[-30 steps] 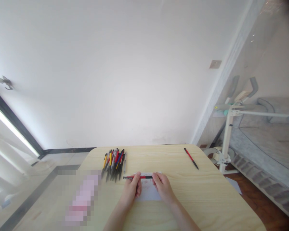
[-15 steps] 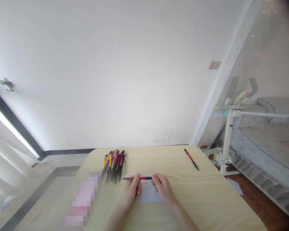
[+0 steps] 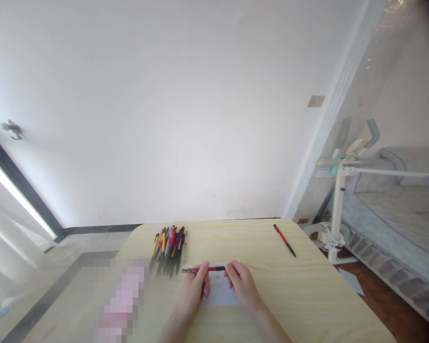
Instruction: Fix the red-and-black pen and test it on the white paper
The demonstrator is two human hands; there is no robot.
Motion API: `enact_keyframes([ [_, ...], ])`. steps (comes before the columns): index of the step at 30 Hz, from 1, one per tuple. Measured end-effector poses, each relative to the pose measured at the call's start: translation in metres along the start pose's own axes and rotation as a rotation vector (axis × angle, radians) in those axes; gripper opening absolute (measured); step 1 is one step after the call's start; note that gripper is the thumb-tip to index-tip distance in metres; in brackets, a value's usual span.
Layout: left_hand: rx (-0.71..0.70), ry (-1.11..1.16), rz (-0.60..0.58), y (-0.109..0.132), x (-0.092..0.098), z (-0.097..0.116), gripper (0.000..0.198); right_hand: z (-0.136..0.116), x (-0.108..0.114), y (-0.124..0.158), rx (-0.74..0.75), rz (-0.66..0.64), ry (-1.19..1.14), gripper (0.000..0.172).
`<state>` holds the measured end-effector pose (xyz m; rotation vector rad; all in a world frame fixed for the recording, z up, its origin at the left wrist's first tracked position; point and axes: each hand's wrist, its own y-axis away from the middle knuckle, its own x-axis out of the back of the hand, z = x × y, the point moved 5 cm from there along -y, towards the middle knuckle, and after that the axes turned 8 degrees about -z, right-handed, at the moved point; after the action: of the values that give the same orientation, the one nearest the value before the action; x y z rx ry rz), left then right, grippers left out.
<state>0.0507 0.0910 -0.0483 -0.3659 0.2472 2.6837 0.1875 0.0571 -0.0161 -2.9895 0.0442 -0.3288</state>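
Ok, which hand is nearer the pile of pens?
Left. The left hand is just right of the pile of pens; the right hand is farther right, at the other end of the red pen.

The gripped pen [image 3: 203, 269] is red along the middle and black at both ends. Under it, the sheet of paper [image 3: 219, 296] is white with faint reddish scribbles near its top. At ten o'clock from it, the pen bundle [image 3: 168, 243] mixes yellow, red, blue, black and grey barrels, with dark tips. At two o'clock, the lone pen [image 3: 284, 240] is red with a black end. The counter [image 3: 307, 295] is pale yellowish wood with fine grain lines. The floor [image 3: 396, 305] at three o'clock is reddish brown.
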Motion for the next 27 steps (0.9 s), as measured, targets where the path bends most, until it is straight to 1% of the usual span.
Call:
enact_keyframes([
  [6, 0.018, -0.001, -0.017, -0.001, -0.001, 0.0, 0.052, -0.002, 0.0, 0.0, 0.021, -0.015, 0.0, 0.039],
  [12, 0.021, 0.044, -0.002, 0.0, -0.002, 0.003, 0.051, -0.003, -0.002, 0.0, 0.003, -0.039, -0.066, 0.037],
  [16, 0.028, 0.068, 0.007, 0.001, -0.003, 0.004, 0.051, -0.003, -0.003, 0.0, -0.004, -0.056, -0.126, 0.032],
  [18, 0.03, 0.063, 0.01, 0.001, -0.003, 0.004, 0.052, 0.0, -0.003, -0.001, -0.012, -0.052, -0.144, 0.033],
  [23, 0.022, 0.077, 0.006, 0.001, -0.003, 0.003, 0.052, 0.009, 0.002, -0.001, -0.049, 0.036, -0.147, 0.044],
  [27, 0.019, 0.08, -0.021, 0.002, -0.004, 0.004, 0.051, 0.007, 0.001, -0.001, -0.04, 0.024, -0.108, 0.045],
])
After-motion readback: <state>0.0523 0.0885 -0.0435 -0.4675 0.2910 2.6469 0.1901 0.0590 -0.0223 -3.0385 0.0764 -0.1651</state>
